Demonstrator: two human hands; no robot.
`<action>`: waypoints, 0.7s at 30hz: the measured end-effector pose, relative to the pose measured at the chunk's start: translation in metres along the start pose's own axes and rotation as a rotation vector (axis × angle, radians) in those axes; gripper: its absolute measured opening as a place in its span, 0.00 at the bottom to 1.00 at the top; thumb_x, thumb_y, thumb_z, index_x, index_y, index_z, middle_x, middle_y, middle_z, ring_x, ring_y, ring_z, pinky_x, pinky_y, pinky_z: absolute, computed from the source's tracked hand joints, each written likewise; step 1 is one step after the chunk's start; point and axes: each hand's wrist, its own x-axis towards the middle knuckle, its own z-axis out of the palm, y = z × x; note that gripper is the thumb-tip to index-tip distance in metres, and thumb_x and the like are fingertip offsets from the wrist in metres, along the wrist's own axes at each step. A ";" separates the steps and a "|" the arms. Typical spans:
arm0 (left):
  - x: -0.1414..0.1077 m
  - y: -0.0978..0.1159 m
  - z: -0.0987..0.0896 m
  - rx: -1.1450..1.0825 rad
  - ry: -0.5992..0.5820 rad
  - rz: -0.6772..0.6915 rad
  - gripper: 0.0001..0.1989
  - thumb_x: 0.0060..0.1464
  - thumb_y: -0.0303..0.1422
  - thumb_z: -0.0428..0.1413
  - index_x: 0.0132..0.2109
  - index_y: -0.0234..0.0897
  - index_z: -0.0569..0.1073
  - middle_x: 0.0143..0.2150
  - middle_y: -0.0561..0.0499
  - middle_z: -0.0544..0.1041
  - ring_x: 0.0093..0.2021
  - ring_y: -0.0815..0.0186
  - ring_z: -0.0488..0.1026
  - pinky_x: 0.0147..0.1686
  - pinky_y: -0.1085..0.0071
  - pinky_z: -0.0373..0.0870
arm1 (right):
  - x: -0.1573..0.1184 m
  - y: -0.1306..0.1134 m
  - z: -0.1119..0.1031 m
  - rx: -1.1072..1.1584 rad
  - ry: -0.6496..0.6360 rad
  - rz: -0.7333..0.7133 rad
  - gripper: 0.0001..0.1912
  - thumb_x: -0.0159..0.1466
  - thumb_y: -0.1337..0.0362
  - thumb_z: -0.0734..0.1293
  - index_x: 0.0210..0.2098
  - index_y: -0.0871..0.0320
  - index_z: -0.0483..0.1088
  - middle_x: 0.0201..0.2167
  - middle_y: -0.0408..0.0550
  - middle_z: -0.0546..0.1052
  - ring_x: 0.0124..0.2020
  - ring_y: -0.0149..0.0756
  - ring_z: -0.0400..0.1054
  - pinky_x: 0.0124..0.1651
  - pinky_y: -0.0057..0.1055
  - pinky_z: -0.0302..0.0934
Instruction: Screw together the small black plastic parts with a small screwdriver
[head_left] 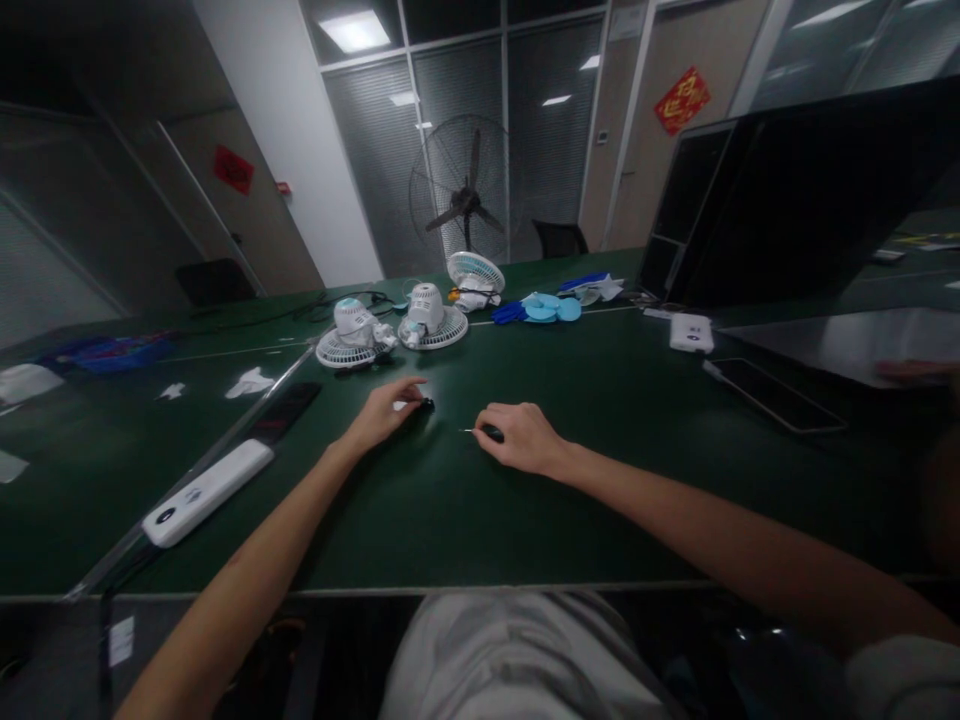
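My left hand (388, 412) is over the green table with fingers and thumb closed on a small black piece (427, 404), too small to identify. To its right, my right hand (519, 436) pinches a thin, pale, pin-like metal piece (466, 430) whose tip points left toward my left hand. The two hands are apart. Beyond them are several small white fan heads: one (355, 332) lies face down at the left, another (433, 318) beside it, and a third (475, 280) is tilted farther back. Light blue fan blades (551, 308) lie to their right.
A white power bank (210, 492) rests at the left beside a dark slab (283, 412). On the right are a phone (780, 395), a small white box (691, 333) and a large black monitor (810, 200). Another person's hand (919, 372) shows at the far right.
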 end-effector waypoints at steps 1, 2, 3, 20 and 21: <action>-0.001 0.010 0.006 -0.018 -0.035 0.027 0.23 0.63 0.34 0.59 0.64 0.40 0.72 0.49 0.46 0.82 0.50 0.59 0.81 0.56 0.59 0.78 | 0.000 0.000 0.000 -0.004 0.004 0.010 0.12 0.74 0.57 0.67 0.49 0.61 0.73 0.44 0.48 0.78 0.41 0.36 0.75 0.45 0.38 0.73; -0.002 0.018 0.012 -0.032 -0.068 0.052 0.23 0.64 0.34 0.58 0.65 0.41 0.71 0.51 0.46 0.81 0.51 0.59 0.81 0.57 0.58 0.78 | 0.000 -0.001 0.000 -0.008 0.007 0.022 0.12 0.74 0.57 0.67 0.49 0.61 0.73 0.45 0.48 0.78 0.41 0.36 0.75 0.45 0.38 0.73; -0.003 0.026 0.017 -0.043 -0.098 0.075 0.24 0.64 0.34 0.58 0.66 0.42 0.70 0.52 0.46 0.81 0.52 0.59 0.81 0.58 0.58 0.77 | 0.000 -0.001 0.000 -0.013 0.009 0.034 0.12 0.74 0.57 0.67 0.49 0.60 0.73 0.45 0.48 0.78 0.41 0.36 0.75 0.45 0.38 0.73; -0.004 0.051 0.035 0.019 -0.180 0.167 0.15 0.67 0.38 0.57 0.58 0.44 0.76 0.53 0.44 0.78 0.53 0.56 0.76 0.53 0.59 0.75 | 0.002 -0.005 -0.005 -0.072 -0.023 0.169 0.14 0.74 0.57 0.68 0.53 0.59 0.73 0.50 0.51 0.77 0.45 0.39 0.75 0.48 0.41 0.74; -0.004 0.051 0.035 0.022 -0.189 0.171 0.13 0.67 0.38 0.57 0.56 0.44 0.78 0.52 0.44 0.79 0.53 0.56 0.76 0.53 0.59 0.74 | 0.002 -0.005 -0.005 -0.072 -0.027 0.167 0.14 0.74 0.57 0.68 0.53 0.59 0.73 0.50 0.51 0.77 0.45 0.39 0.75 0.48 0.41 0.74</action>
